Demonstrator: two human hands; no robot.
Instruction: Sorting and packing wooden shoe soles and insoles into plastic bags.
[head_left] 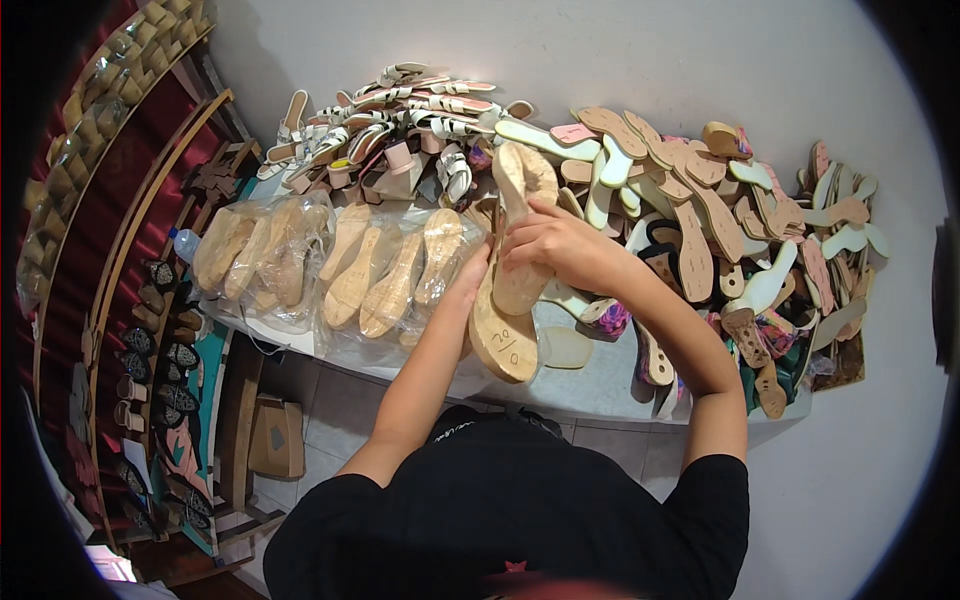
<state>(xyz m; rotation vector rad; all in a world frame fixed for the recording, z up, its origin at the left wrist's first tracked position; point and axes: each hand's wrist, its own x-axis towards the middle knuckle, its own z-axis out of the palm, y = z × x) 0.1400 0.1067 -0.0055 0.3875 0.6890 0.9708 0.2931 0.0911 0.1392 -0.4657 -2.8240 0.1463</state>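
the left hand [474, 275] clasps the edge of the lower sole [503, 350]; the right hand [548, 243] pinches the upper sole [510, 188] against it, above the surface [600, 385]. comparing them seems in hand; the next move calls for careful alignment.

Bags of soles [268, 258] lie left on the bench [605, 388], sandals [432, 120] behind at the far side, an insole heap [716, 226] right; held soles [503, 338] between. Shelves [150, 205] stand farther left, a carton [277, 437] on the near-left floor [335, 408].
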